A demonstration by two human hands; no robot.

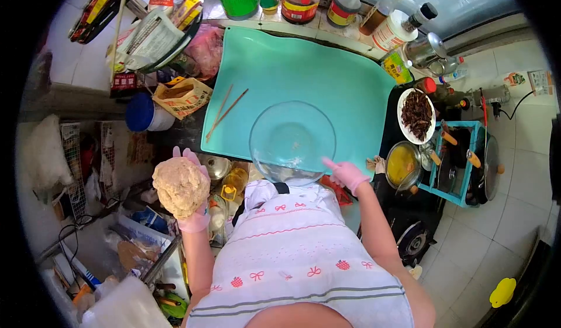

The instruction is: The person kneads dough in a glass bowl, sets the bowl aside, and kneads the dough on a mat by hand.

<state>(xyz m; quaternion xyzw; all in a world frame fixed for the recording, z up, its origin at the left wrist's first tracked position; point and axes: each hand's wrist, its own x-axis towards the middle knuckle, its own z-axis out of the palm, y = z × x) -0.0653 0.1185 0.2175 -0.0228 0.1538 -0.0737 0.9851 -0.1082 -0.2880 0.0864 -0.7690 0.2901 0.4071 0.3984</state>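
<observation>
A large lump of beige dough [181,188] rests on my left hand [201,170], which wears a thin pinkish glove and is held out left of the mat. My right hand [346,175], gloved too, is at the right side of the glass bowl, with one finger stretched toward it and the other fingers partly hidden. The clear bowl [293,138] stands at the front edge of the turquoise mat [304,65] and has small pale smears inside. A pair of brown chopsticks [227,114] lies on the mat's left part.
Bottles and tubs line the back ledge [327,30]. On the right are a plate of dark dried food [416,115], a bowl of yellow liquid [403,165], a blue rack [432,182] and a burner [414,240]. A paper bag [182,97] and blue-lidded tub [140,113] stand left.
</observation>
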